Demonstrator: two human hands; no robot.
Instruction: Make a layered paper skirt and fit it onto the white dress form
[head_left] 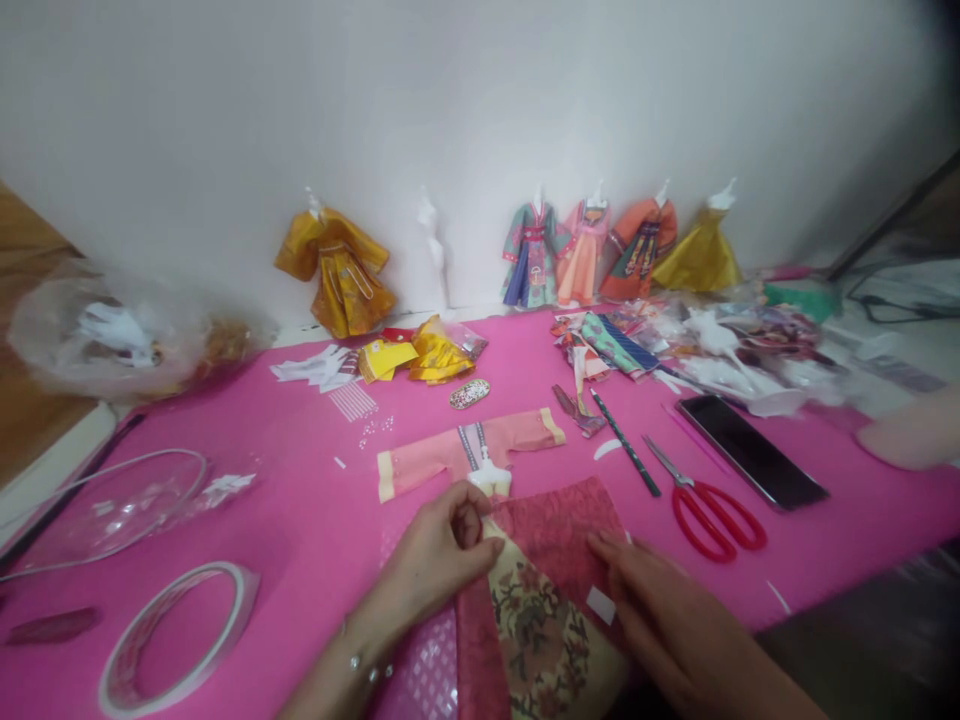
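Note:
A small doll skirt (536,525), red with a cream floral panel, lies in front of me. My left hand (439,545) is closed, thumb and forefinger pinching the skirt's top edge at the waist. Flat on the skirt's right side rests my right hand (667,610), fingers stretched out. Beside those fingers a small white rectangle (601,604) sits on the cloth. Just beyond the skirt is a pink doll jacket (427,463) with cream cuffs, its sleeves spread sideways. A white doll torso (489,478) shows at the jacket's lower opening.
Red-handled scissors (716,515), a dark pencil (626,445) and a phone (752,450) lie to the right. A tape roll (180,640) is at left on the pink mat (315,560). Several dressed doll forms (536,255) stand along the wall. Someone's arm (911,430) enters at right.

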